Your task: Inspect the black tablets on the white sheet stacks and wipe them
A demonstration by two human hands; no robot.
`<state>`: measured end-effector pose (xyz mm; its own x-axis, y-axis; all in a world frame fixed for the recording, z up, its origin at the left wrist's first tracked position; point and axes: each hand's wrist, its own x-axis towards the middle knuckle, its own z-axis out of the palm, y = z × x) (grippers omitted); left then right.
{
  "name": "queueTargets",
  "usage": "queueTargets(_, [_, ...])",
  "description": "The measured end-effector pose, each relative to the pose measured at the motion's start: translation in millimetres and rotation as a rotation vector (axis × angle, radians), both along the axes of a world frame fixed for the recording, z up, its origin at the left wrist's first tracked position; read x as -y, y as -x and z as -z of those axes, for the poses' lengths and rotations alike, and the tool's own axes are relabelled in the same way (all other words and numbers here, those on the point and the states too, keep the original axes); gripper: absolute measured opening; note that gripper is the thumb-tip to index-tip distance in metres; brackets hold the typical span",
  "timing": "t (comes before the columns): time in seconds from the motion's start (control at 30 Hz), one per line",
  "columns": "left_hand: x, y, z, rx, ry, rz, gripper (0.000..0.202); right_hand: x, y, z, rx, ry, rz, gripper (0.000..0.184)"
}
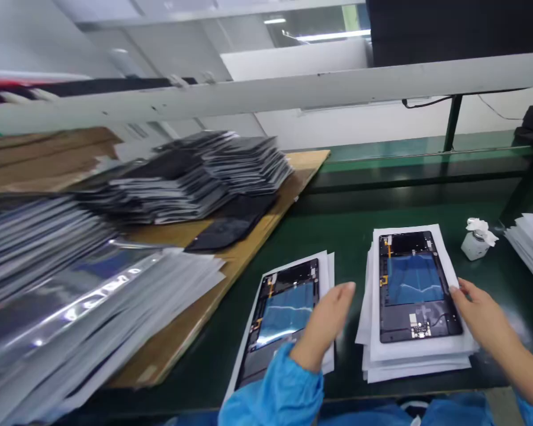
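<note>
Two opened black tablet bodies with blue film inside lie on the green bench. The left tablet (284, 316) rests on a thin stack of white sheets (327, 266). The right tablet (415, 287) sits on a thicker white stack (408, 361). My left hand (326, 325), in a blue sleeve, hovers between the two stacks with its fingers stretched out and nothing in it. My right hand (479, 310) touches the right edge of the right tablet and its stack; the fingertips curl at that edge.
At the left, a wooden board (244, 248) carries piles of black panels (204, 174) and shiny bagged parts (71, 296). A small white bottle (475, 239) stands at the right. More white sheets (530, 242) lie at the far right edge. A white rail crosses overhead.
</note>
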<state>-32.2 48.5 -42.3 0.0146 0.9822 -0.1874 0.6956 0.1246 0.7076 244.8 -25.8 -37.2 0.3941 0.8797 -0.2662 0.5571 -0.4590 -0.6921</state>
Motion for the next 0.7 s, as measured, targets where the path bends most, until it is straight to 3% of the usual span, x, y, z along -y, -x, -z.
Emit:
queueTargets(0.07, [5,-28,-2.2,0.047,0.088,0.116,0.048,-11,-2,5.7,0.01,0.036,0.005,0.057])
queueTargets(0.17, [7,-52,1.1,-0.018,0.148,0.008,0.053,-19,-6,11.5,0.017,0.072,0.027,0.067])
queueTargets(0.23, [5,-58,3.6,-0.07,0.132,-0.034,0.046,-22,-9,10.5,-0.001,0.076,-0.004,0.056])
queueTargets(0.33, [4,-62,2.6,-0.169,0.076,0.032,0.034,-26,-9,5.6,0.029,0.064,-0.07,0.036])
queueTargets(0.53, [13,-68,-12.7,-0.447,-0.095,0.03,0.029,-21,11,-3.2,0.266,-0.021,-0.077,0.032])
queueTargets(0.6, [16,-68,-18.5,-0.408,-0.127,-0.003,0.027,-14,19,-8.5,0.301,-0.084,-0.072,0.033])
queueTargets(0.7, [17,-66,-23.1,-0.163,-0.139,-0.126,0.03,-1,30,-17.3,0.287,-0.184,-0.047,0.035])
